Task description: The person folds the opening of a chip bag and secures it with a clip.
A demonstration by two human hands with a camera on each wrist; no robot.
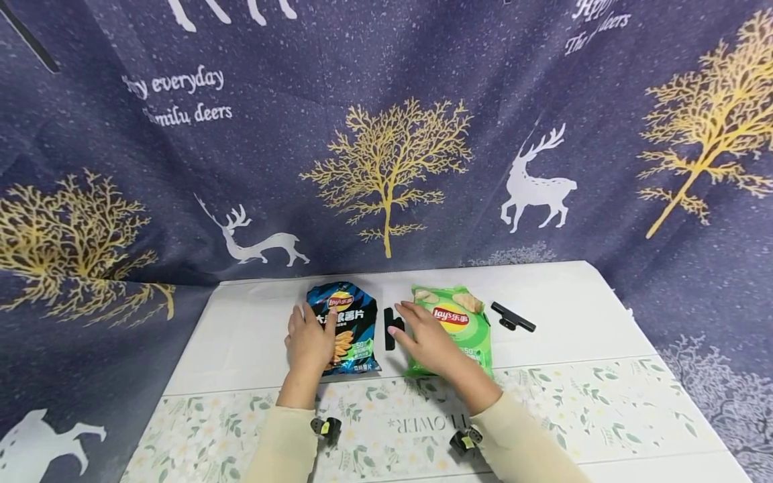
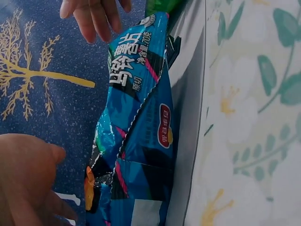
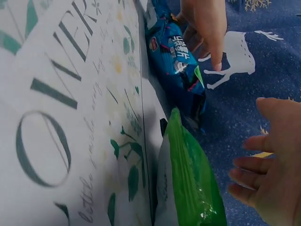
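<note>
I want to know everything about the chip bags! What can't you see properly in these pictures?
- Blue chip bag: head view, the left hand covers its left part.
- Green chip bag: head view, the right hand hides its lower left; right wrist view cuts it off at the bottom edge.
- Black clip between the bags: partly under the right hand's fingers.
- Small print on both bags: too small to read.

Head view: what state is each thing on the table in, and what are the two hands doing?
blue chip bag: flat, looks sealed, under left hand
green chip bag: flat, under right hand
black clip: between bags, unclipped
second black clip: lying loose
left hand: open
right hand: open
</note>
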